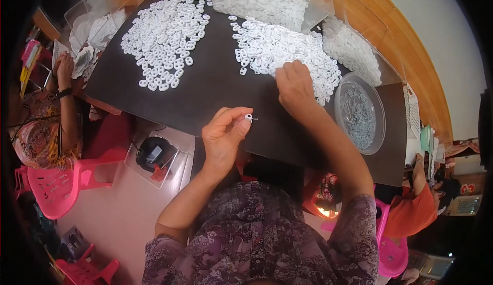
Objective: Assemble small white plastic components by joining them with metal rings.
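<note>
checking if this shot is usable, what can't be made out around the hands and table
In the head view:
Bare right hand: fingertips hidden beneath it, any held piece unclear.
Small white holed piece: partly covered by the left hand.
Clear rectangular plastic box: cut off by the top edge.
Tiny grey metal parts: too small to count.

The two-holed pieces point(163, 34) look like smooth plastic, the small screw-like parts point(361, 125) like metal, the round bowl point(380, 123) like clear, glossy plastic, and the worktop point(218, 67) seems smooth.
</note>
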Available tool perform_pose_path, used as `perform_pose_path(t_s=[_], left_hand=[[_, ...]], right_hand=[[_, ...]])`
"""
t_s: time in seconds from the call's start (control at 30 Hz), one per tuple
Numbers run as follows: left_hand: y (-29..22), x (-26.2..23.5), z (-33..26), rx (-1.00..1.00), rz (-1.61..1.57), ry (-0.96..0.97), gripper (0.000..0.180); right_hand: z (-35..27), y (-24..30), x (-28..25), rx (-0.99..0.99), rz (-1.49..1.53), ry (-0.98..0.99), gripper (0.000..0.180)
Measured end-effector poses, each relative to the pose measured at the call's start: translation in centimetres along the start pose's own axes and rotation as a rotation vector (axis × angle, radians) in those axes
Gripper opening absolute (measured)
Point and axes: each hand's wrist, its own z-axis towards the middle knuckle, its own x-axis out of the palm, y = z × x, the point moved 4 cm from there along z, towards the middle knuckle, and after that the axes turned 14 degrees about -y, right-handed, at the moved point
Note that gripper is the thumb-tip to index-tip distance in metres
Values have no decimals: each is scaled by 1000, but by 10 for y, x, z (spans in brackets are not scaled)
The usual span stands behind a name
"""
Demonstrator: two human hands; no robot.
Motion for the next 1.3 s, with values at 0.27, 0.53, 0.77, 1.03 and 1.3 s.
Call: perform_pose_path(t_s=[0.27, 0.53, 0.77, 1.03, 1.3], left_hand=[[-5, 1, 1, -229, -105, -69, 19], [-10, 0, -5, -209, -49, -45, 22], [-13, -1, -12, -170, -18, -80, 23], [-12, -4, -14, -1, 173, -81, 19], [-13, -1, -15, 5, 147, -144, 15]], right_hand=[[-7, 21, -29, 866, 965, 204, 8], [-22, 40, -29, 1078, 1291, 231, 14], [-27, 47, -29, 1123, 1330, 238, 16], [-26, 55, -29, 1104, 1287, 189, 15], [-27, 60, -28, 1046, 1228, 125, 15]])
